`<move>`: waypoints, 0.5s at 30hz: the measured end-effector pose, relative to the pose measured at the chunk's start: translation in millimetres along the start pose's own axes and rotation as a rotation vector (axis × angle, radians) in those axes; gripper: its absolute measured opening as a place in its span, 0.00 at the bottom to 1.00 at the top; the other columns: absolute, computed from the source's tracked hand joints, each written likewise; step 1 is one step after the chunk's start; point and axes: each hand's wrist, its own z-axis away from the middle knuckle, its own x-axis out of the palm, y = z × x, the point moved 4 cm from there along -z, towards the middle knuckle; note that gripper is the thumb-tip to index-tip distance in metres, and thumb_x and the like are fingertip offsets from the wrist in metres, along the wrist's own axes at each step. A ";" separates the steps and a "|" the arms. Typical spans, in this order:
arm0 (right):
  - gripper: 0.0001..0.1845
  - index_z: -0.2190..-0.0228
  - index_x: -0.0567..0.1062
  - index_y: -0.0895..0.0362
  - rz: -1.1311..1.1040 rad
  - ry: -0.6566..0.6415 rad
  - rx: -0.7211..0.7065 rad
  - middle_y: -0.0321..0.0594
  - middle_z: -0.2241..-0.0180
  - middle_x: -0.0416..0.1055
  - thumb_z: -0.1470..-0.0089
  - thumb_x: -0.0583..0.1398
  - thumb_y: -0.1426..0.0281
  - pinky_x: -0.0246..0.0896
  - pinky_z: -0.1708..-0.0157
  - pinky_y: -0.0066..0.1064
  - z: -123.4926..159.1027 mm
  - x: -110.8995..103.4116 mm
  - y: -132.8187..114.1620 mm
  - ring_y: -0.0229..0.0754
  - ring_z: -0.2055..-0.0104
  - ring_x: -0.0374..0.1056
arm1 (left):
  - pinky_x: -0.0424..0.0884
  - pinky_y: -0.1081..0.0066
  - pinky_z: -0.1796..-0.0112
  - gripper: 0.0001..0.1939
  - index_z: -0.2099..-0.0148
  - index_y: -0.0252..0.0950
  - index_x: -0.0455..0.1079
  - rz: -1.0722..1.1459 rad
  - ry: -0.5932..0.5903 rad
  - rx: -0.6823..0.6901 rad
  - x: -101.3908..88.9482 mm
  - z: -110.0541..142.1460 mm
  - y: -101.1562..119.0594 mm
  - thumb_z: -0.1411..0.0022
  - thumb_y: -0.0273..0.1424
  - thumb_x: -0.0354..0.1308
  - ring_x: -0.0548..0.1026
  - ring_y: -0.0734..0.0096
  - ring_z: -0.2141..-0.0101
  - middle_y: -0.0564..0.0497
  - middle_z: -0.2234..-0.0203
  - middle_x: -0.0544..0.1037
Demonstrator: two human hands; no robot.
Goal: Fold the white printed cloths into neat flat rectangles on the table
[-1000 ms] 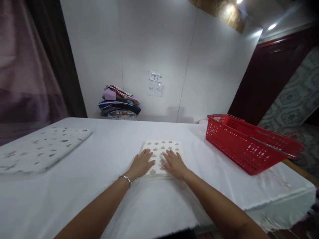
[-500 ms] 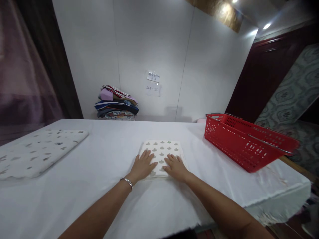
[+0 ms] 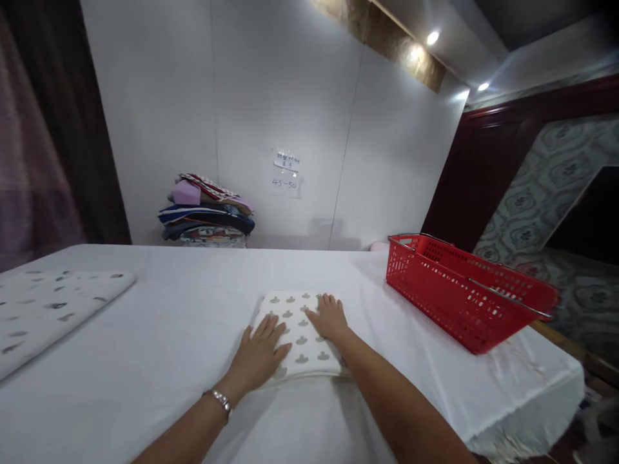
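A folded white cloth with grey mushroom-like prints lies flat near the front of the table. My left hand rests palm down on its left side, fingers spread, a metal bracelet at the wrist. Across the far right corner of the cloth lies my right hand, also flat with fingers stretched out. Neither hand grips anything. The cloth's right edge is partly hidden under my right hand and forearm.
A red plastic basket with metal handles stands at the table's right. Another folded printed cloth lies at the left. Stacked folded fabrics sit beyond the far edge. The table has a white cover.
My right hand has slid away from me to the cloth's far right corner. My left hand stays on the left side, nearer me in view. The camera view has shifted.
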 end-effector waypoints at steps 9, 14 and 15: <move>0.40 0.39 0.51 0.63 0.008 0.014 0.025 0.51 0.36 0.43 0.43 0.42 0.49 0.28 0.39 0.44 -8.6 12.6 9.3 0.53 0.35 0.36 | 0.46 0.48 0.43 0.28 0.37 0.40 0.54 -0.006 -0.062 -0.018 -13.0 4.2 7.2 0.36 0.43 0.39 0.44 0.58 0.37 0.48 0.37 0.50; 0.39 0.39 0.50 0.63 0.001 -0.026 0.043 0.51 0.36 0.41 0.42 0.43 0.50 0.29 0.40 0.46 -16.6 -4.3 2.9 0.52 0.34 0.33 | 0.45 0.49 0.42 0.27 0.38 0.40 0.55 -0.024 -0.058 -0.020 -14.4 4.5 8.6 0.36 0.43 0.41 0.44 0.59 0.37 0.48 0.37 0.50; 0.38 0.38 0.49 0.63 0.002 -0.022 0.030 0.50 0.36 0.40 0.42 0.43 0.50 0.29 0.40 0.46 -16.3 -7.0 2.1 0.51 0.34 0.31 | 0.45 0.49 0.42 0.27 0.38 0.40 0.56 -0.022 -0.047 -0.019 -14.7 5.2 8.7 0.36 0.43 0.41 0.44 0.58 0.37 0.48 0.37 0.51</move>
